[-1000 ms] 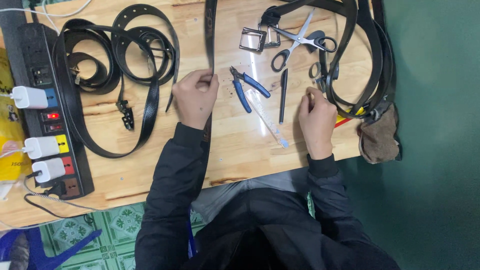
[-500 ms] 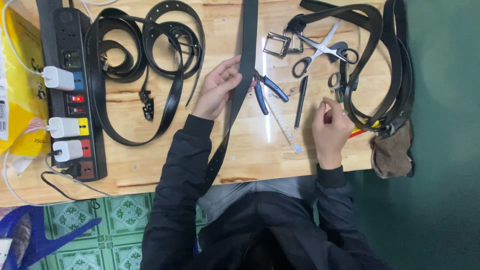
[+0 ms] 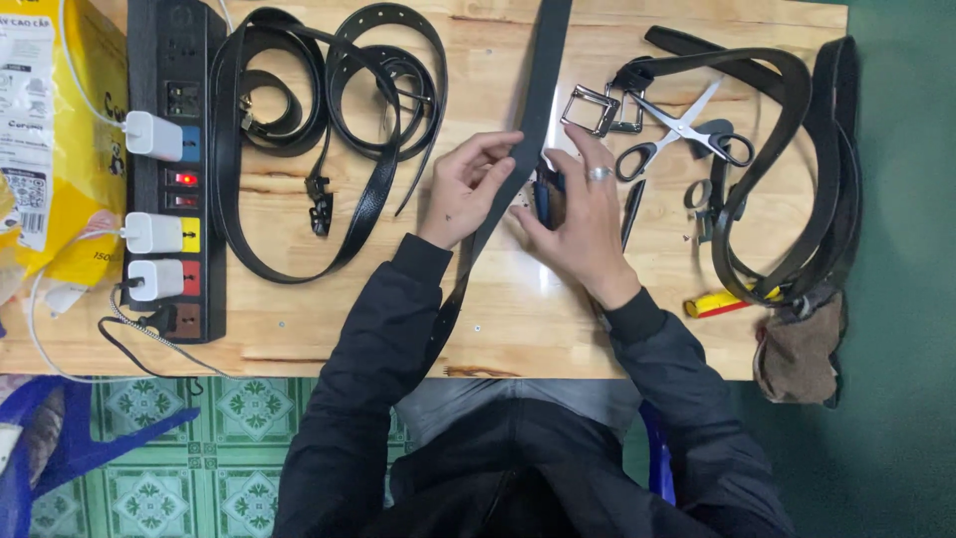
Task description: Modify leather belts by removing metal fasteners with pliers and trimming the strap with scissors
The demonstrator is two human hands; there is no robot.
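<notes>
A long black leather belt strap (image 3: 538,110) runs from the far edge of the pale wooden worktop (image 3: 329,319) down over its near edge, roughly at the middle. The left hand (image 3: 466,189) pinches the strap's edge between thumb and fingertips. The right hand (image 3: 581,221), wearing a ring, lies just beside it on the strap's other side, fingers curled over blue-handled pliers (image 3: 544,199) that are mostly hidden beneath it; whether it grips them cannot be told.

Just beyond the right hand lie two square metal buckles (image 3: 590,108) and steel scissors with black handles (image 3: 687,134). A black pen (image 3: 630,211) lies beside the right wrist. Toward the right edge, looped black belts (image 3: 797,169) crowd the worktop, with a yellow and red cutter (image 3: 715,303) and a brown cloth (image 3: 797,357) at the near right corner. Left of the hands, more coiled black belts (image 3: 329,120) cover the surface. Along the left edge sits a black power strip (image 3: 177,169) with white chargers plugged in, next to a yellow plastic bag (image 3: 55,130).
</notes>
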